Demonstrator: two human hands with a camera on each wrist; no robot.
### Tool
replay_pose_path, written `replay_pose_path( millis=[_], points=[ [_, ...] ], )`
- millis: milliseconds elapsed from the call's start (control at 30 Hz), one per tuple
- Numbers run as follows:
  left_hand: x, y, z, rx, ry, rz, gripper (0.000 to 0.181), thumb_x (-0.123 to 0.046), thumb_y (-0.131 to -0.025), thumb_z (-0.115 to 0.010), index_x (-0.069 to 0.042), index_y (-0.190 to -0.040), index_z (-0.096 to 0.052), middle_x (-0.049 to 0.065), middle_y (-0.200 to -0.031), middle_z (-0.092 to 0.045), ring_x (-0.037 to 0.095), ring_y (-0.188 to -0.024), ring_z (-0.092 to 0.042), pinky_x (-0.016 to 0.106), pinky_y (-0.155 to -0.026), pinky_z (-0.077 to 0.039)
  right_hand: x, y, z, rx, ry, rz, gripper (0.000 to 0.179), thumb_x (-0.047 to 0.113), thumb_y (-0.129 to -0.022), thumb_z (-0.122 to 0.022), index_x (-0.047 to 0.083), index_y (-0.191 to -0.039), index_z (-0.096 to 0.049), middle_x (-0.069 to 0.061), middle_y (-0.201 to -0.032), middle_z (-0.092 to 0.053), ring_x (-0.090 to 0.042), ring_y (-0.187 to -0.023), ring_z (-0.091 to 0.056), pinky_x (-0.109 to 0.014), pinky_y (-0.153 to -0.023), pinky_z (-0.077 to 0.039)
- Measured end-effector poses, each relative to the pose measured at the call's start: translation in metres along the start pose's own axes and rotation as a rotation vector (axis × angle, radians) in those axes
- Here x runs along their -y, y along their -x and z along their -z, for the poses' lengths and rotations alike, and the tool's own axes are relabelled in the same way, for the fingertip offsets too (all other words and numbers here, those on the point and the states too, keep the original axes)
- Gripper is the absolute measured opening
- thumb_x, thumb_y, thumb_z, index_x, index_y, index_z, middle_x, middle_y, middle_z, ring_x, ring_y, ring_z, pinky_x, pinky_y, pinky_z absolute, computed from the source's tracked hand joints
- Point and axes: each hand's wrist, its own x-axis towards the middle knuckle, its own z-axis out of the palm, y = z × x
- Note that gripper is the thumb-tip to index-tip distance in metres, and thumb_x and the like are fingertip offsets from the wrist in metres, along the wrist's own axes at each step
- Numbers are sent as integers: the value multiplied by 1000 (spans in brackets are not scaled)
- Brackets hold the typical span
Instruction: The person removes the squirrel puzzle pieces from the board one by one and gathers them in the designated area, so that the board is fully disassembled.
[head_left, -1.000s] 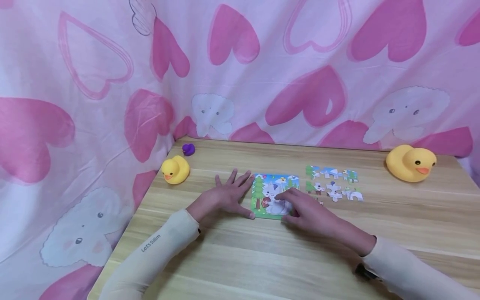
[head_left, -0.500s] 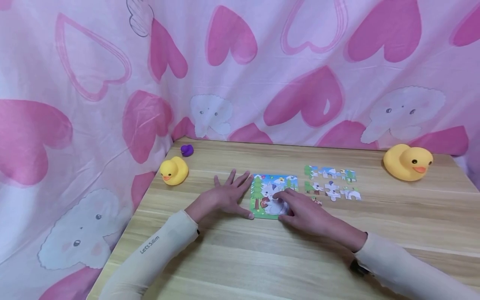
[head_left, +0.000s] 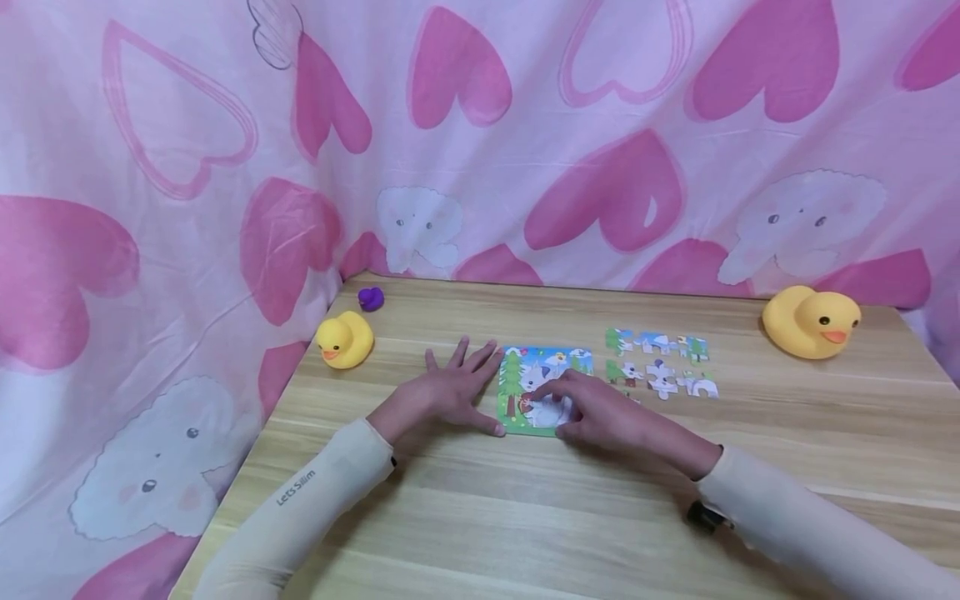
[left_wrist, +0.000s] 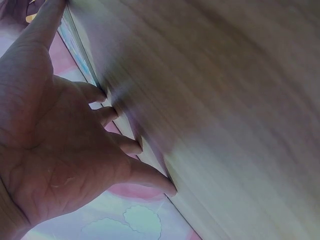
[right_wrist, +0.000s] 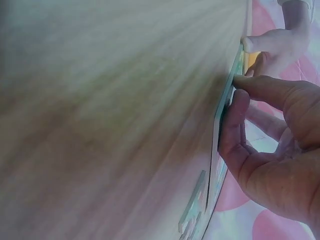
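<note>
On the wooden table [head_left: 525,517], two hands work at a small picture puzzle board [head_left: 525,392].

The left hand [head_left: 450,396] lies flat, fingers spread, thumb at the board's left edge. The right hand [head_left: 600,412] presses its fingertips on the board's middle, its grip around nothing. Loose puzzle pieces [head_left: 660,367] lie just right of it.

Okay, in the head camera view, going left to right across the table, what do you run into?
Small yellow rubber duck → left hand → puzzle board → loose puzzle pieces → large yellow rubber duck.
</note>
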Motion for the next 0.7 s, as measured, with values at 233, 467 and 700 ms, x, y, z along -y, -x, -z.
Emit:
replay_pose_path(
  millis=[233, 467, 700],
  points=[
    [2, -1, -1, 1, 2, -8, 126, -84, -81, -68, -32, -171, 4, -9, -180, 15, 40, -165, 17, 87, -118, 5, -1, -6, 4, 45, -44, -23, 55, 11, -88, -85, 32, -137, -70, -7, -129, -64, -17, -88, -58, -29, -74, -54],
    [2, -1, -1, 8, 3, -8, 127, -84, -81, -67, -33, -171, 6, -8, -179, 17, 40, -165, 17, 88, -117, 5, 2, -12, 7, 70, -74, -46, 52, 7, -86, -86, 31, -130, -72, -7, -131, -64, -21, -94, -57, -32, -78, -54],
    [2, -2, -2, 8, 7, -4, 127, -85, -81, -67, -34, -171, 6, -9, -179, 17, 40, -165, 17, 88, -117, 5, 1, -9, 4, 20, -83, -51, 51, 9, -84, -87, 31, -128, -74, -4, -130, -68, -20, -96, -57, -32, -79, -53]
  ],
)
